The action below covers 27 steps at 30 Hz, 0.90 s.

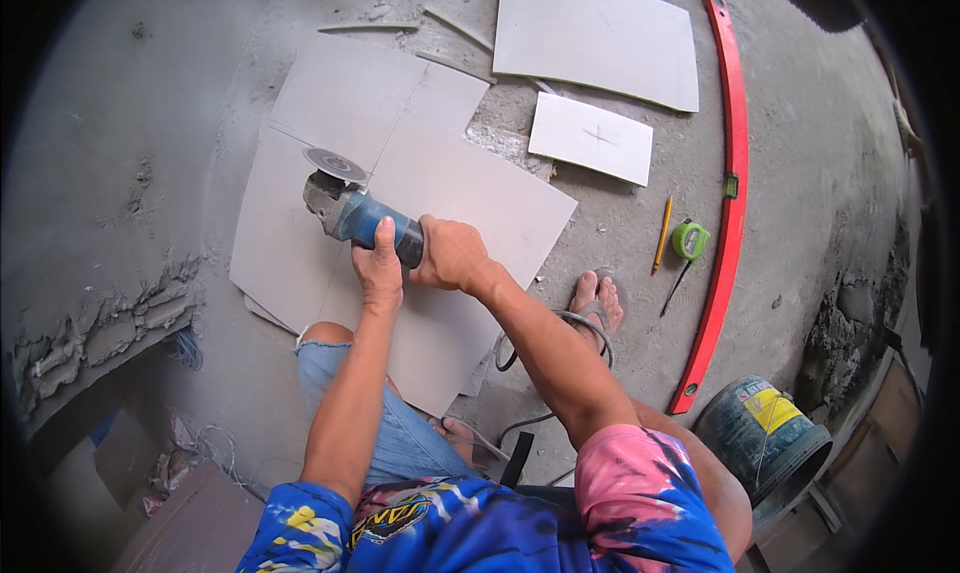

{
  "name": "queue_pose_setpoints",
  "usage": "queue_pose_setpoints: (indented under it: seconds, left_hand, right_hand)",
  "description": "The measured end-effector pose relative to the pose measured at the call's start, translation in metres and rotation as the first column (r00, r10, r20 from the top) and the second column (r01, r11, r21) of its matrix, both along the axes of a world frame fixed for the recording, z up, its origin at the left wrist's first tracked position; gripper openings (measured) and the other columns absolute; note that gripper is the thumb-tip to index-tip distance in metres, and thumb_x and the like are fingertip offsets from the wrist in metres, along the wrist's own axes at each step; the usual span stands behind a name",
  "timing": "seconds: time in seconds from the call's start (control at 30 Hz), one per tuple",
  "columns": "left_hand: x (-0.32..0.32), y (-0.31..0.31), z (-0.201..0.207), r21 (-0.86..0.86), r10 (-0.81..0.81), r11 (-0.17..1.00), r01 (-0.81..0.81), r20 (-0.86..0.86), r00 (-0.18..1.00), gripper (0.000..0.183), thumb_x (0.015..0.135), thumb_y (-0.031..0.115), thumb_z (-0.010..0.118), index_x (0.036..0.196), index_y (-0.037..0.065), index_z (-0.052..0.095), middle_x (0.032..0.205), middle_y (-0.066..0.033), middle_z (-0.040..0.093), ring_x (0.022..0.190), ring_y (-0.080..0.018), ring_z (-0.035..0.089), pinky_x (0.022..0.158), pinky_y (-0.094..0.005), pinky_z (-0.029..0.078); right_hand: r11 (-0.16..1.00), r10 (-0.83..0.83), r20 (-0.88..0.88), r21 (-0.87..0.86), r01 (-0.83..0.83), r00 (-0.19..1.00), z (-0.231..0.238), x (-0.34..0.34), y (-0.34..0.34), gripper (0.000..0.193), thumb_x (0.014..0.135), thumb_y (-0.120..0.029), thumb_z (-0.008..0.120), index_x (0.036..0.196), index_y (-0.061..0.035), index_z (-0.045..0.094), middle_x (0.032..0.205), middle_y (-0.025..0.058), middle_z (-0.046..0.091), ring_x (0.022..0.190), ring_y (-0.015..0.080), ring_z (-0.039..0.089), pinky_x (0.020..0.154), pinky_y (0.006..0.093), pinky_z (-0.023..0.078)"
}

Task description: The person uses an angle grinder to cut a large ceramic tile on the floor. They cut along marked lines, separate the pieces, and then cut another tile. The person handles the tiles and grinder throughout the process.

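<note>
An angle grinder with a blue body and grey metal head is held over a large pale tile. My left hand is closed around the body near its middle, thumb on top. My right hand is wrapped round the black rear end. At the grinder's far end, the cutting disc lies close above the tile; whether it touches cannot be made out. A thin straight line runs across the tile past the disc. Another pale tile lies beyond, against the first one's far edge.
Right of the tiles lie a small offcut, a larger tile, a pencil, a green tape measure and a long red spirit level. A dirty bucket stands lower right. A grey cable loops by my foot.
</note>
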<state>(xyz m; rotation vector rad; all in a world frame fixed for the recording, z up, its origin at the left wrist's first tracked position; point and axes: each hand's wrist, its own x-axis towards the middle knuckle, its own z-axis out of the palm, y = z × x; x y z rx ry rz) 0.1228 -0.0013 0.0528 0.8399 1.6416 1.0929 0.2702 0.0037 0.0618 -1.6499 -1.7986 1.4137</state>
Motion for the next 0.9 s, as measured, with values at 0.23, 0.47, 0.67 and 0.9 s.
queue_pose_setpoints:
  seconds: [0.23, 0.47, 0.67, 0.9]
  left_hand:
    - [0.050, -0.034, 0.077, 0.371, -0.498, 0.785, 0.497, -0.100, 0.861, 0.091, 0.091, 0.047, 0.075, 0.149, -0.004, 0.029, 0.128, -0.0126, 0.056, 0.122, -0.0211, 0.051, 0.106, -0.0401, 0.042]
    - [0.123, -0.034, 0.143, 0.170, -0.292, 0.954, 0.246, 0.714, 0.636, 0.060, 0.094, 0.036, 0.075, 0.136, 0.000, 0.051, 0.121, -0.0063, 0.062, 0.110, -0.0150, 0.059, 0.102, -0.0327, 0.044]
    - [0.163, -0.051, 0.138, 0.043, -0.191, 0.969, 0.243, 0.754, 0.628, 0.054, 0.086, 0.027, 0.082, 0.131, 0.007, 0.059, 0.119, -0.0034, 0.062, 0.111, -0.0164, 0.058, 0.101, -0.0351, 0.045]
    - [0.167, -0.057, 0.101, -0.067, -0.148, 0.956, 0.286, 0.729, 0.668, 0.050, 0.084, 0.025, 0.084, 0.125, 0.006, 0.063, 0.112, -0.0045, 0.066, 0.105, -0.0172, 0.061, 0.097, -0.0353, 0.049]
  right_hand:
    - [0.982, -0.066, -0.266, -0.189, 0.016, 0.962, 0.080, 0.079, -0.001, 0.056, 0.061, -0.033, 0.083, 0.100, 0.0038, 0.066, 0.082, 0.0163, 0.070, 0.077, 0.0278, 0.070, 0.075, 0.0373, 0.056]
    - [0.987, -0.104, -0.051, -0.124, 0.097, 0.993, 0.160, 0.161, -0.051, 0.058, 0.058, -0.027, 0.085, 0.104, 0.0023, 0.065, 0.088, 0.0139, 0.068, 0.081, 0.0238, 0.067, 0.079, 0.0358, 0.054]
    - [0.952, -0.242, 0.118, -0.161, 0.259, 0.963, 0.162, 0.171, -0.101, 0.062, 0.057, -0.028, 0.085, 0.107, 0.0029, 0.065, 0.093, 0.0162, 0.071, 0.087, 0.0257, 0.070, 0.085, 0.0379, 0.055]
    - [0.910, -0.388, 0.007, -0.152, 0.385, 0.922, 0.121, 0.162, -0.119, 0.063, 0.058, -0.028, 0.084, 0.110, 0.0027, 0.065, 0.095, 0.0204, 0.071, 0.090, 0.0310, 0.071, 0.085, 0.0399, 0.055]
